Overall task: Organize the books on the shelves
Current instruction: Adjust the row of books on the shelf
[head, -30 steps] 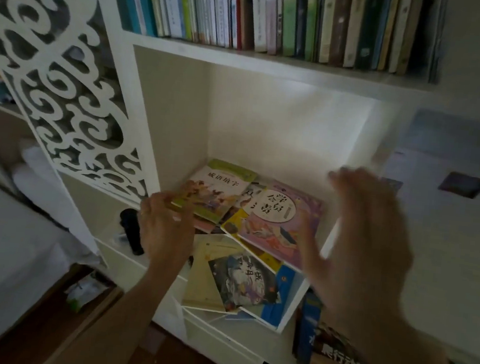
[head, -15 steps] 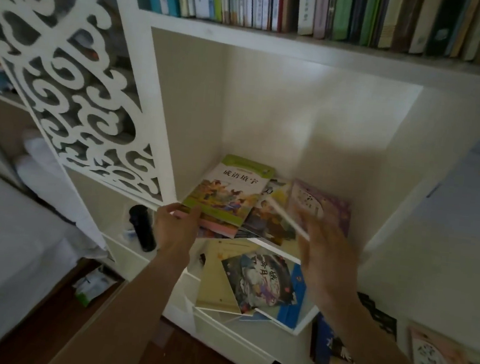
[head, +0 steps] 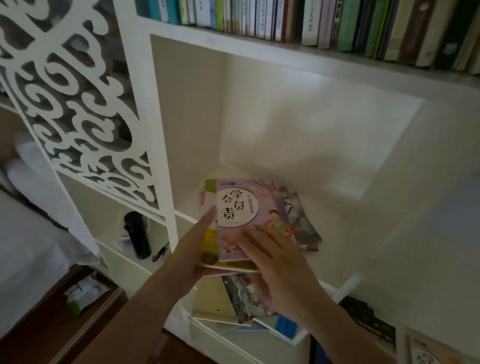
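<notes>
Thin pink-purple paperback picture book (head: 246,218) lay atop small stack in white shelf cubby (head: 328,259). Left hand (head: 193,248) braced stack's left edge, fingers straight. Right hand (head: 274,262) pressed flat on cover, fingers spread. Judged light, floppy, glossy-slippery; grip stack by both side edges.

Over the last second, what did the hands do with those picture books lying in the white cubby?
The pink-covered picture book, which lay to the right of the green-topped picture book, now sits stacked on top of it. The right hand, earlier raised and off the books, came down flat onto the pink cover. The left hand stayed at the pile's left edge. The row of upright books above is unchanged.
</notes>
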{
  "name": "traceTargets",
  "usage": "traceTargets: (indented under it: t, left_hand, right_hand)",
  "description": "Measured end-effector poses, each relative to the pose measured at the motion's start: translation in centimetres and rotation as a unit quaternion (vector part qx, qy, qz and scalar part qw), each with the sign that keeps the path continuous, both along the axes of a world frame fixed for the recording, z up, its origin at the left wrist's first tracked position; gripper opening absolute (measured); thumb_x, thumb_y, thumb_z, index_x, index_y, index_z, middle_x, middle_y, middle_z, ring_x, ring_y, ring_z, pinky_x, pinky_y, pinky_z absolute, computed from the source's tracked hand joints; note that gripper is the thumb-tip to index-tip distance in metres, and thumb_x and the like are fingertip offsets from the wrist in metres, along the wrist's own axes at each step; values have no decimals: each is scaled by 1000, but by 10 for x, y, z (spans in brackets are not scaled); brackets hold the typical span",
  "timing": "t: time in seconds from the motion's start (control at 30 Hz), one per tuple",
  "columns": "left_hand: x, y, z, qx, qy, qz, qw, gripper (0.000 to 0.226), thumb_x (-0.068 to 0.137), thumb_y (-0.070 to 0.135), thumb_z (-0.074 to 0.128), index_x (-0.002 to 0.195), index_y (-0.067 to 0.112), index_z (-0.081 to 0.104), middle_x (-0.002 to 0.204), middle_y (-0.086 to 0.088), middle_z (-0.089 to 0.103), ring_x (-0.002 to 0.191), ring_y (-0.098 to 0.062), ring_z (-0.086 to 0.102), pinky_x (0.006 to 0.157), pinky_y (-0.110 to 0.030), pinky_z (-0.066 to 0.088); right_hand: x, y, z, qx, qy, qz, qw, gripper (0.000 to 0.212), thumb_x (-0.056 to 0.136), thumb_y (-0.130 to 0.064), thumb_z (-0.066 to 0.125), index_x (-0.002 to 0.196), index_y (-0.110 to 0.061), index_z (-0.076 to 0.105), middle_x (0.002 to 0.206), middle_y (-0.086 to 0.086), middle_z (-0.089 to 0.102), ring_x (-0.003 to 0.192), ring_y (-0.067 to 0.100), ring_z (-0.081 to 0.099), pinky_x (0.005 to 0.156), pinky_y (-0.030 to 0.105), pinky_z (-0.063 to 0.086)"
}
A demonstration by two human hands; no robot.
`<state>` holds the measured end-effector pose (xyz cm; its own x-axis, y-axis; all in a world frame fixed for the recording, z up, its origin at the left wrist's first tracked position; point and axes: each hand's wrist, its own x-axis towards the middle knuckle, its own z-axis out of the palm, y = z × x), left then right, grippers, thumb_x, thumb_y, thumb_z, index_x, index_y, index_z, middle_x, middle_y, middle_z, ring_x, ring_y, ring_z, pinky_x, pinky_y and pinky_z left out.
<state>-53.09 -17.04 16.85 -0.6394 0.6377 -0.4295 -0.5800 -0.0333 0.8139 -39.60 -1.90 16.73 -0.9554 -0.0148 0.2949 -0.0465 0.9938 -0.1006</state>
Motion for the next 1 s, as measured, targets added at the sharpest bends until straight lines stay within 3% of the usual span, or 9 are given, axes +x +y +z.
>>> traceTargets:
  t: [0.07, 0.17, 0.33, 0.4, 0.47, 0.67, 0.73, 0.87, 1.0]
  left_hand:
    - [0, -1, -6, -47, 57, 8, 997, 42, 96, 36, 68, 130, 10, 66, 111, -15, 77, 102, -36, 74, 93, -53, 59]
    - [0, -3, -11, -60, 66, 13, 996, 38, 95, 20, 70, 130, 7, 60, 109, -15, 77, 100, -36, 75, 93, -55, 59]
    - [0, 0, -10, -58, 49, 30, 997, 30, 95, 15, 65, 125, 13, 62, 106, -15, 78, 95, -36, 75, 78, -44, 62]
    - [1, 3, -5, -68, 55, 32, 996, 28, 95, 15, 63, 122, 14, 64, 105, -16, 78, 100, -41, 73, 79, -45, 62]
    - [-1, 2, -2, -68, 57, 23, 996, 26, 96, 18, 61, 121, 15, 66, 106, -18, 77, 102, -43, 72, 85, -47, 61]
    - [2, -1, -6, -22, -4, 16, 1000, 39, 96, 35, 66, 128, 11, 67, 120, -21, 73, 116, -43, 66, 106, -61, 49]
    - [4, 1, -4, -8, -4, 33, 999, 42, 98, 41, 60, 130, 14, 65, 122, -19, 72, 116, -42, 66, 102, -59, 52]
    - [-5, -3, 8, 26, -45, 57, 997, 62, 103, 60, 36, 134, 13, 63, 130, -21, 68, 119, -39, 66, 96, -53, 57]
    - [-11, -8, 18, -22, -29, 140, 990, 61, 101, 59, 47, 118, 2, 62, 104, -19, 66, 89, -32, 66, 77, -41, 59]
  right_hand:
    - [6, -2, -3, -83, -11, -7, 996, 67, 86, -54, 61, 146, -27, 48, 151, -8, 45, 142, 14, 37, 118, 38, 33]
    - [4, 0, 3, -211, 60, -155, 963, 50, 90, -54, 50, 133, -28, 53, 130, -9, 55, 122, 10, 51, 97, 28, 49]
    - [-32, 22, 37, -428, -45, -366, 825, 33, 91, -43, 63, 96, -11, 61, 79, 5, 72, 68, 20, 71, 57, 31, 53]
    - [-51, 16, 46, -556, -95, -348, 749, 39, 78, -39, 74, 102, -8, 70, 93, 15, 77, 80, 33, 75, 65, 32, 58]
    - [-64, 14, 46, -577, -118, -337, 735, 67, 60, -43, 79, 118, -10, 69, 108, 16, 75, 92, 37, 74, 76, 40, 61]
    - [-75, 9, 51, -665, -109, -324, 664, 43, 72, -27, 85, 108, -7, 71, 99, 16, 75, 78, 32, 74, 72, 49, 64]
    - [-75, 5, 53, -666, -101, -309, 672, 39, 76, -27, 84, 108, -8, 71, 96, 15, 76, 77, 32, 75, 69, 49, 64]
    - [-59, 12, 68, -757, -53, -245, 604, 9, 91, -15, 73, 98, -10, 70, 86, 14, 78, 63, 25, 74, 47, 34, 59]
    - [-43, 33, 63, -825, 53, -212, 521, 19, 95, -20, 69, 112, -12, 68, 105, 16, 77, 91, 33, 75, 79, 50, 62]
